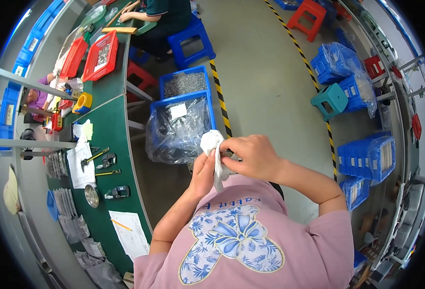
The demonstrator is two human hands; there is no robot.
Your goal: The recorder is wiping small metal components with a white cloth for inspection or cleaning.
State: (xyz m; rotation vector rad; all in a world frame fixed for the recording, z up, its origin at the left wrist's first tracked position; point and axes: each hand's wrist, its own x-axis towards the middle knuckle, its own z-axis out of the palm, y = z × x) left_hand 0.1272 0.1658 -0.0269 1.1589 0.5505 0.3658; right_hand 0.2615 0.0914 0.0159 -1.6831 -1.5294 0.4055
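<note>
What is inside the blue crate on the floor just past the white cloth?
The blue crate holds a clear plastic bag with a white slip on top. Dark contents show dimly through it; what they are I cannot tell. The bag hides the crate's bottom.

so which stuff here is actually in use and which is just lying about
In hand:
white cloth, held by left hand and right hand

Lying about:
blue bin of small parts
bagged bin
hammer
metal dish
pencil
tape roll

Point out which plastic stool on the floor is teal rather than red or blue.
It is the teal stool at the right, beside the bagged blue crates. The red stool stands farther up the floor, and the blue stool is under a seated person.
</note>
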